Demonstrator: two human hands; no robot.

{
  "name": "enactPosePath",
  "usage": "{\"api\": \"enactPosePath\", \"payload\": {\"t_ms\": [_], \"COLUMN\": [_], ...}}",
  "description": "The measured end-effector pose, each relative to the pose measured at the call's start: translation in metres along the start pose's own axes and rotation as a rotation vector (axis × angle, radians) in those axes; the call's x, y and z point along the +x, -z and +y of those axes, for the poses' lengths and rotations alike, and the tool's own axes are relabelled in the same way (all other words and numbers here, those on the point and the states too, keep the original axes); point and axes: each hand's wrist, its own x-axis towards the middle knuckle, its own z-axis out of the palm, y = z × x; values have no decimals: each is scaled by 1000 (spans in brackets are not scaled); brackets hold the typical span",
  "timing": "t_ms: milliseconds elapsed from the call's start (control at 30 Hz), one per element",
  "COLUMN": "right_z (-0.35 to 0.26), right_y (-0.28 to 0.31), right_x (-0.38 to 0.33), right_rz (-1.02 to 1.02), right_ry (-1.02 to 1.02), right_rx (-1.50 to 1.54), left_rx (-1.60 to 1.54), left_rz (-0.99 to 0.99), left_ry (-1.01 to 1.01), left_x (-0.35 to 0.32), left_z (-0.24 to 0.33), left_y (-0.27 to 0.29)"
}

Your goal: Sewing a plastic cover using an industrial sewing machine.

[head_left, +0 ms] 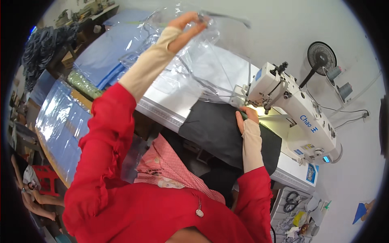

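My left hand (187,31) is raised high over the far side of the table, fingers pinched on a clear plastic sheet (178,60) edged with a dark strip (231,18). The sheet hangs in loose, shiny folds down to the sewing machine (279,95). Beside the needle area, my right hand (249,116) lies low, thumb and fingers closed round a small dark object (243,115), mostly hidden and too small to name. Beneath that hand, a dark grey cloth (214,129) drapes over the table's front edge.
Blue plastic-covered sheets (109,48) are piled at the left. A black fan (321,56) and grey thread spools (344,90) stand behind the machine. At lower right, a tray (279,206) holds scissors (291,201) and scraps. Another person (34,190) is at far left.
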Motion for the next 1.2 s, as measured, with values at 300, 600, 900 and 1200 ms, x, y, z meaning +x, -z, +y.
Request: {"api": "enactPosePath", "payload": {"t_ms": [300, 600, 900, 1200], "right_z": [-171, -207, -189, -209], "right_y": [101, 99, 73, 57], "right_x": [26, -79, -159, -155], "right_rz": [-99, -392, -326, -253], "right_ry": [313, 300, 259, 96], "right_rx": [468, 507, 596, 472], "left_rx": [533, 506, 547, 53], "left_rz": [-164, -221, 436, 96], "left_ry": [-550, -239, 513, 1375], "left_x": [-92, -256, -214, -178], "left_z": [101, 155, 28, -43], "left_y": [32, 102, 295, 272]}}
